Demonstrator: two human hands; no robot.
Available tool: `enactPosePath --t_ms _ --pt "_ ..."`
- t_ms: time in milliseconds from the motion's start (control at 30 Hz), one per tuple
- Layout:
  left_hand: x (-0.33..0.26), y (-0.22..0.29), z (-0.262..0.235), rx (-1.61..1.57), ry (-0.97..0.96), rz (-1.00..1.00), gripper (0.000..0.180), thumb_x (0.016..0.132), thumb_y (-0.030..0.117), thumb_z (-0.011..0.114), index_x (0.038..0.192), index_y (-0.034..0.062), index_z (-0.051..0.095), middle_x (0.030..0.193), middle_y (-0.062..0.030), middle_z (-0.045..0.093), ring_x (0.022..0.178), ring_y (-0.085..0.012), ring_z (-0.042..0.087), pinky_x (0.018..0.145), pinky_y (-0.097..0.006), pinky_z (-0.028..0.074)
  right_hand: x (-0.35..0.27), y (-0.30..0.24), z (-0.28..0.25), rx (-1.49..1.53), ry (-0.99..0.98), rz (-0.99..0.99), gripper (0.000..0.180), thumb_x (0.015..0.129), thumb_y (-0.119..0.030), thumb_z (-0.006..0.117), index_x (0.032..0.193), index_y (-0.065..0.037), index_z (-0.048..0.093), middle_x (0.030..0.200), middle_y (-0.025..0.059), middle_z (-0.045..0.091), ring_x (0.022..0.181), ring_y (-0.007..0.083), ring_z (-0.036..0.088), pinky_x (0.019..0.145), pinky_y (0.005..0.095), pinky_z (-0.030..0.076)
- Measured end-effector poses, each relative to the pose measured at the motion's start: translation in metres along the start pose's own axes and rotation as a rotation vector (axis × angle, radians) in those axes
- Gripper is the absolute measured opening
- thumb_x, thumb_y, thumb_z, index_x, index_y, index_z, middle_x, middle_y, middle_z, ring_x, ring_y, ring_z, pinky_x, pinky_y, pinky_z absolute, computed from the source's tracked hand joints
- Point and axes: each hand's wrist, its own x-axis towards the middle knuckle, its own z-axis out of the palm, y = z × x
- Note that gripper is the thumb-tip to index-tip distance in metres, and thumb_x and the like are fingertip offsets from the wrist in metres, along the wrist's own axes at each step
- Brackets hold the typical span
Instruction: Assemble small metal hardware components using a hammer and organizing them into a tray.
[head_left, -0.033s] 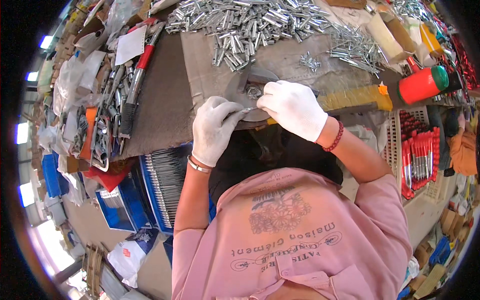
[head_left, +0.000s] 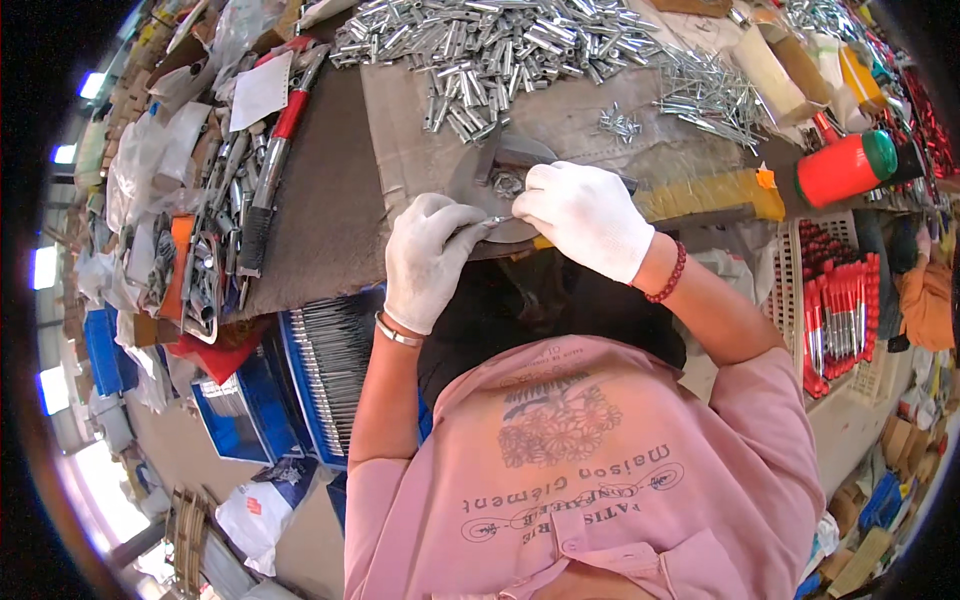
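My left hand (head_left: 425, 262), in a white knit glove, pinches a small slim silver metal part (head_left: 498, 219) between thumb and forefinger. From the other side my right hand (head_left: 592, 218), gloved the same way, has its fingertips closed at the part's right end. Both hands are over the near edge of the workbench. Just beyond the fingertips is a round metal fitting (head_left: 507, 184) on a grey fixture, partly hidden by the right hand. Farther back lies a large pile of short silver metal tubes (head_left: 510, 50).
Thin metal pins (head_left: 708, 100) and a few small screws (head_left: 620, 124) lie at the back right. A red cylinder with a green end (head_left: 848, 168) stands right. Tools with red grips (head_left: 283, 130) line the left. Below are a blue crate of rods (head_left: 325, 370) and a basket of red-handled pieces (head_left: 840, 310).
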Motion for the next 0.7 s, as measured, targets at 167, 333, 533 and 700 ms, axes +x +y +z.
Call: enactPosePath --t_ms 167,333,533,700 --pt "-0.004 -0.002 0.008 -0.123 -0.009 -0.021 0.012 0.082 0.005 0.081 0.093 0.0065 0.078 0.089 -0.0126 0.068 0.086 -0.0329 0.067 0.075 -0.041 0.053 0.0 -0.001 0.006 0.029 -0.01 -0.029 0.003 0.086 -0.013 0.07 0.088 -0.014 0.072 0.088 0.0049 0.06 0.087 0.0267 0.066 0.075 0.0396 0.056" --pt "-0.004 0.005 0.007 -0.132 0.041 0.052 0.012 0.08 0.004 0.083 0.091 0.0071 0.079 0.087 -0.0123 0.068 0.083 -0.0311 0.067 0.073 -0.04 0.053 -0.003 -0.006 0.005 0.059 0.018 0.001 0.007 0.085 -0.015 0.073 0.092 -0.016 0.073 0.091 0.0044 0.06 0.088 0.0266 0.066 0.075 0.0392 0.057" --pt "-0.004 0.009 0.004 -0.092 0.045 0.022 0.014 0.078 0.002 0.085 0.09 0.0064 0.078 0.087 -0.012 0.067 0.081 -0.0312 0.067 0.072 -0.04 0.053 -0.025 0.056 -0.042 -0.188 0.228 0.335 0.004 0.088 -0.013 0.075 0.092 -0.014 0.076 0.091 0.0071 0.067 0.085 0.0298 0.07 0.073 0.0389 0.057" --pt "0.0 0.007 0.006 -0.093 0.051 0.067 0.014 0.078 0.002 0.085 0.09 0.0065 0.077 0.087 -0.0119 0.067 0.081 -0.0316 0.067 0.071 -0.04 0.053 -0.039 0.098 -0.044 -0.291 0.141 0.41 0.003 0.087 -0.015 0.076 0.09 -0.016 0.077 0.089 0.0029 0.067 0.085 0.0254 0.07 0.072 0.0365 0.057"
